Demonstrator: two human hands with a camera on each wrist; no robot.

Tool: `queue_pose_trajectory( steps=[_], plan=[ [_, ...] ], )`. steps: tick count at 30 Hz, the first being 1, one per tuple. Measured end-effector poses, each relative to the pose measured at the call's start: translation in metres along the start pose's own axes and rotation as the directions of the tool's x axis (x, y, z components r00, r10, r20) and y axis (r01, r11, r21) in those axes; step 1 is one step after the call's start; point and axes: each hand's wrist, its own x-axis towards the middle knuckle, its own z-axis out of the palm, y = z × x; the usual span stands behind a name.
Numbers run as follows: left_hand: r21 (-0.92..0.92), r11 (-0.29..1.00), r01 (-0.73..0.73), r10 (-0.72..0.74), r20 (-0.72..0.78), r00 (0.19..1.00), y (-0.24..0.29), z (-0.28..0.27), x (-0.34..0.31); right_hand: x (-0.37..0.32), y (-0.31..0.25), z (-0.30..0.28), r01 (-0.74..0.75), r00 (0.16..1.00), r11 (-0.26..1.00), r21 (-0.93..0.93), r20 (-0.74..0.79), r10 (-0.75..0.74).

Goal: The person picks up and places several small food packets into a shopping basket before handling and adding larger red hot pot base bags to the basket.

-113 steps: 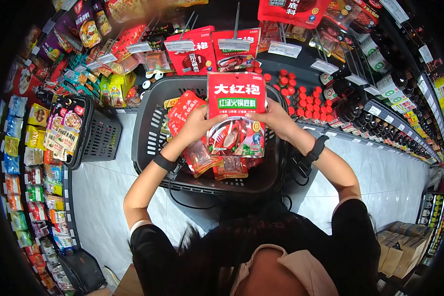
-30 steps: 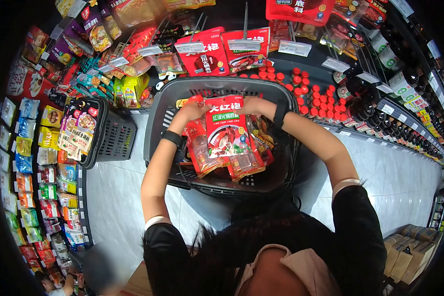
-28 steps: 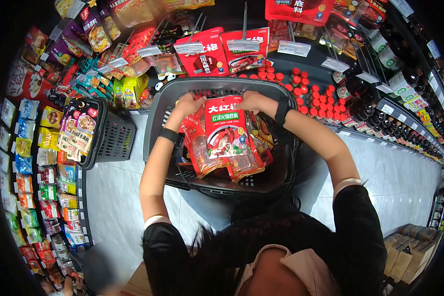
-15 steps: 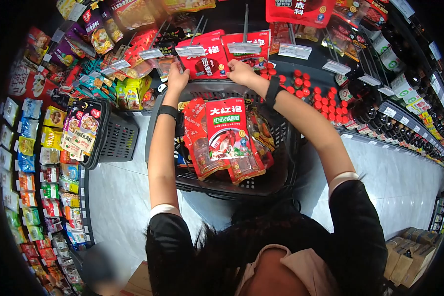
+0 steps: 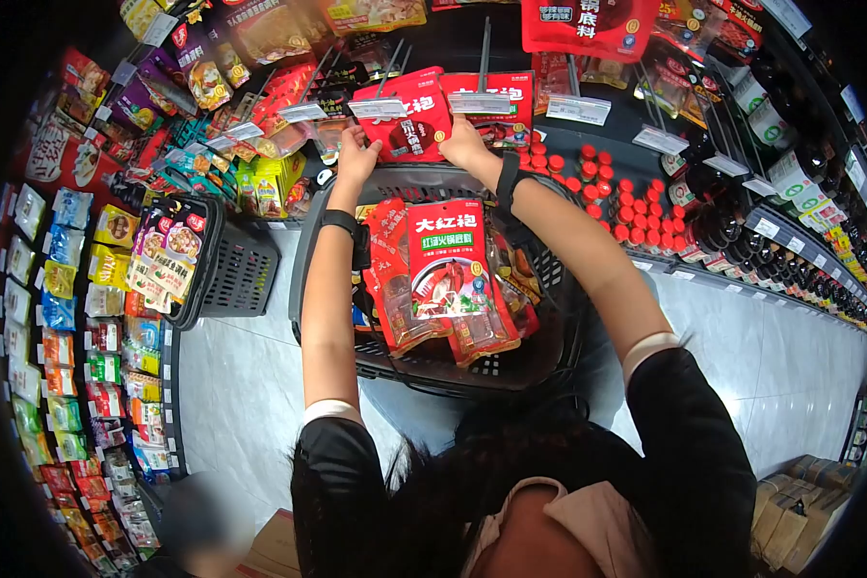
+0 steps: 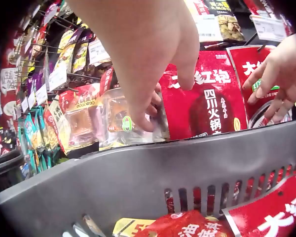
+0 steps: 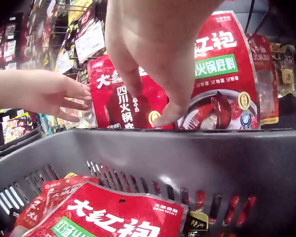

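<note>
At the hanging racks, my left hand (image 5: 356, 154) and right hand (image 5: 464, 144), up from the basket (image 5: 424, 175), flank a red pouch (image 5: 409, 120), fingers spread.

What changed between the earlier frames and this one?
Both hands lowered the red packet into the basket, let it go, then rose to the hanging red packets on the shelf, where the left hand and the right hand now are. The basket and its other packets stayed put.
</note>
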Motion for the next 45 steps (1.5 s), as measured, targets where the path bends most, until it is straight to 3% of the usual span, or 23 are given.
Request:
queue_pose_trajectory(
  steps=[6,12,15,21,25,30,34,37,38,41,45],
  plan=[
    [-0.066,0.998,0.013,-0.012,0.008,1.000,-0.006,0.002,0.002,0.011,0.009,0.003,0.084,0.996,0.995,0.045,0.006,-0.084],
    [-0.070,0.997,0.016,-0.020,-0.047,0.999,0.005,0.012,-0.006,0.018,0.020,0.014,0.077,0.997,0.986,0.145,-0.030,-0.073],
    [-0.075,0.997,0.009,-0.013,-0.057,0.998,0.003,0.020,-0.007,0.015,0.018,0.014,0.122,0.987,0.987,0.106,-0.118,-0.109],
    [-0.024,1.000,-0.001,0.000,-0.047,0.999,-0.001,0.024,-0.011,0.016,0.018,0.015,0.052,0.997,0.981,0.187,-0.069,-0.040],
    [-0.062,0.998,0.005,-0.007,-0.031,0.999,0.003,0.019,-0.013,0.024,0.027,0.028,0.006,0.993,0.912,0.409,-0.111,0.043],
    [-0.066,0.998,-0.022,0.020,-0.025,0.999,0.003,0.018,-0.011,0.035,0.038,0.033,-0.179,0.984,0.865,0.469,0.064,0.169],
    [-0.024,0.999,0.022,-0.022,-0.006,1.000,0.014,0.016,-0.013,0.022,0.020,0.018,-0.104,0.994,0.872,0.479,0.071,0.080],
    [-0.203,0.975,0.093,-0.088,0.032,0.996,0.020,0.015,-0.012,0.027,0.027,0.021,-0.062,0.996,0.864,0.500,0.084,0.022],
    [-0.175,0.974,0.144,-0.137,0.048,0.989,0.026,0.013,-0.014,0.028,0.025,0.020,-0.052,0.995,0.874,0.483,0.096,0.006],
    [-0.204,0.965,0.165,-0.156,0.064,0.986,0.034,0.009,-0.016,0.008,-0.004,0.000,-0.115,0.988,0.736,0.667,0.153,0.016],
    [-0.295,0.938,0.180,-0.153,0.113,0.982,0.016,0.009,-0.006,0.010,-0.003,0.000,-0.114,0.975,0.705,0.700,0.215,-0.056]
  ],
)
